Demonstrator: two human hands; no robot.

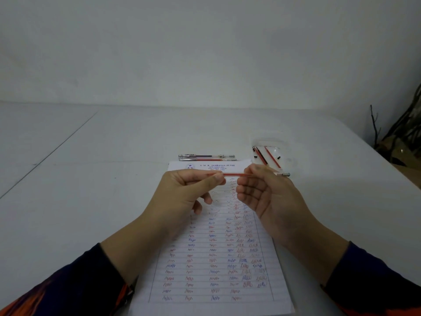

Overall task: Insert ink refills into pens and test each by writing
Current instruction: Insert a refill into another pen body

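Observation:
A red ink refill (232, 174) lies level in the air above the lined paper (214, 258). My left hand (186, 192) pinches its left end between thumb and forefinger. My right hand (264, 192) holds a clear pen barrel (281, 174) whose metal tip sticks out to the right; the refill runs into that hand. Two assembled pens lie side by side just beyond the paper's top edge, one with black ink (206, 156) and one with red ink (207, 159). The paper is covered with red and blue test scribbles.
A clear container (271, 153) with several red refills sits on the white table (91, 179) to the right of the pens. Dark twigs (396, 131) stand beyond the table's right edge. A white wall rises behind the table.

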